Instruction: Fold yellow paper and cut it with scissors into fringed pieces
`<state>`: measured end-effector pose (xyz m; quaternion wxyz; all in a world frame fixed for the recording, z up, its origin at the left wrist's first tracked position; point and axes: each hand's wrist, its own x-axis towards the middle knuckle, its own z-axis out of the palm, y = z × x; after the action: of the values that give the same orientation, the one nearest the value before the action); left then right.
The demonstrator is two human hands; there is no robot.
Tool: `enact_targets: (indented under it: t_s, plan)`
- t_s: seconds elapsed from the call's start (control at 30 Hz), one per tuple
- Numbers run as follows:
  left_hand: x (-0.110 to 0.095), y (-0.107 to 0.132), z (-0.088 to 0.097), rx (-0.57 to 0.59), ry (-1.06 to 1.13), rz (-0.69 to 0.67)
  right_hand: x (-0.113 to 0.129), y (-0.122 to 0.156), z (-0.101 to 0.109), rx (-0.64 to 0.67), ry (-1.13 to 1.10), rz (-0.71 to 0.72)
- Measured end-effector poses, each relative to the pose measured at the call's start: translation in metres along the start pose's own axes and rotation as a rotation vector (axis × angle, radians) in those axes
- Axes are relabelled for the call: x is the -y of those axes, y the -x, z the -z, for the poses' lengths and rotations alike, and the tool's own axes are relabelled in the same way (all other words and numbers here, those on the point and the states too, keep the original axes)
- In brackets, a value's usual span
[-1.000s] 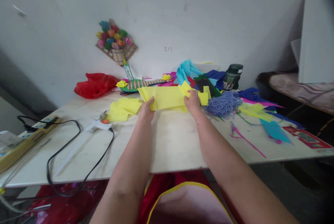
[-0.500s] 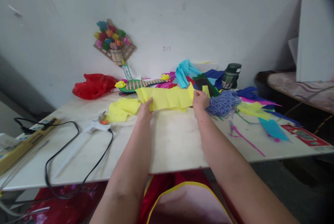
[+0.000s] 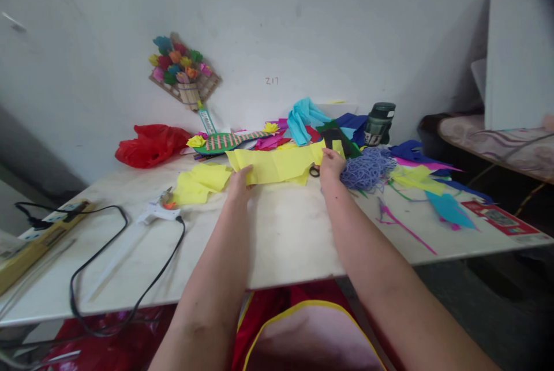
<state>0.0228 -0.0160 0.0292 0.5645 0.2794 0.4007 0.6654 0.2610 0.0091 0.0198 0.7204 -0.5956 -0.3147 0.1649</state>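
Observation:
A strip of yellow crepe paper (image 3: 277, 164) with faint fold lines stretches between my two hands above the table. My left hand (image 3: 241, 179) pinches its left end, thumb on top. The right end is gripped by my right hand (image 3: 332, 163), fingers closed. Just left of that hand, a dark scissors handle (image 3: 314, 171) shows below the strip's edge; the rest of the scissors is hidden. More yellow paper (image 3: 201, 183) lies crumpled on the table left of my left hand.
At left lie a white hot glue gun (image 3: 158, 212), its black cord (image 3: 125, 215) and a power strip (image 3: 47, 229). A red plastic bag (image 3: 151, 146), coloured paper (image 3: 305, 120) and a dark bottle (image 3: 379, 124) line the back. Purple shredded strands (image 3: 367, 170) sit right of my right hand.
The strip's right end has dropped a little from its raised corner, and the scissors handle has come into view beside my right hand. The whole view has shifted slightly.

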Motion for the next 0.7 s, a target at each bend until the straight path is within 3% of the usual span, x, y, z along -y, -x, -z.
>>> enact_targets:
  t_s: [0.27, 0.43, 0.7]
  plan:
    - [0.004, 0.001, -0.002, -0.003, -0.084, 0.000, -0.011, -0.003, -0.006, 0.197, 0.358, 0.215]
    - [0.009, 0.006, -0.006, 0.011, -0.147, 0.015, -0.008, 0.007, -0.004, 0.323, 0.589, 0.192]
    - [0.008, 0.005, -0.004, 0.023, -0.162, 0.012, -0.002, 0.016, 0.000, 0.322, 0.852, 0.176]
